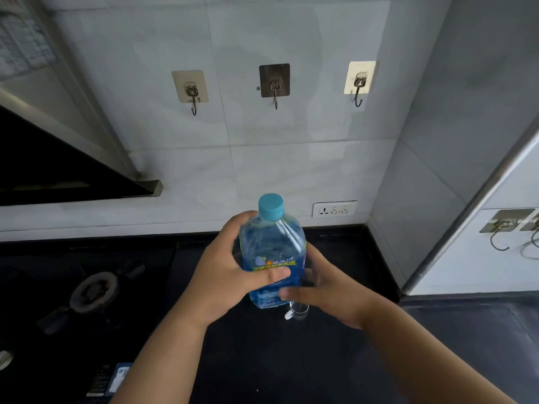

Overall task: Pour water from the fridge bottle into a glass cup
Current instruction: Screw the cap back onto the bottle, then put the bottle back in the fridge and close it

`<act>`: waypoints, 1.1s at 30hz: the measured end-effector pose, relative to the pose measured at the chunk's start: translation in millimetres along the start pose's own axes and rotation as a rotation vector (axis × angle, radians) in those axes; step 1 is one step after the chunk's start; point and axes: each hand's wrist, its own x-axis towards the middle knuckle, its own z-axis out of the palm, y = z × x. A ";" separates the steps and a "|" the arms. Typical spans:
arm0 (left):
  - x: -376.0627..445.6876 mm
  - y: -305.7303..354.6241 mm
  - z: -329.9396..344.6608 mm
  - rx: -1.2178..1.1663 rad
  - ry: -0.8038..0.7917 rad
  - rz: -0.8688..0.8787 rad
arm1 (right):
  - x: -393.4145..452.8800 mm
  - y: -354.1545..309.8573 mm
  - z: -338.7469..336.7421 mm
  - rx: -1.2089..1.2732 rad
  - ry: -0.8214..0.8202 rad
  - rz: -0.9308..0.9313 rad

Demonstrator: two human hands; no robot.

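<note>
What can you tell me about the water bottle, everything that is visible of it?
The water bottle is clear plastic with a blue tint, a light blue cap still screwed on, and a blue label with yellow print. It stands about upright above the dark counter. The left hand grips its side, thumb across the label. The right hand is at its other side with fingers relaxed; contact is unclear.

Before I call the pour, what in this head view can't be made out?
- Glass cup: mostly hidden behind the right hand and the bottle; whether it holds anything cannot be told.
- Bottle base: covered by both hands; whether it rests on the counter is unclear.
- Right hand's fingers: behind the bottle, so its grip cannot be told. The left hand grips it.
- Bottle label: print too small to read.
</note>
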 end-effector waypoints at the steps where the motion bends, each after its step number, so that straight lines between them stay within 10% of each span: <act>1: 0.9 2.3 -0.5 -0.002 -0.003 0.005 | 2.0 -1.5 1.2 0.009 0.015 -0.009; 16: -19.5 26.3 8.5 0.067 0.194 0.076 | -5.9 -16.2 0.0 -0.030 0.004 -0.170; 33: -230.7 61.2 28.1 0.178 0.935 -0.228 | -17.6 -1.0 120.5 -0.057 -0.754 -0.044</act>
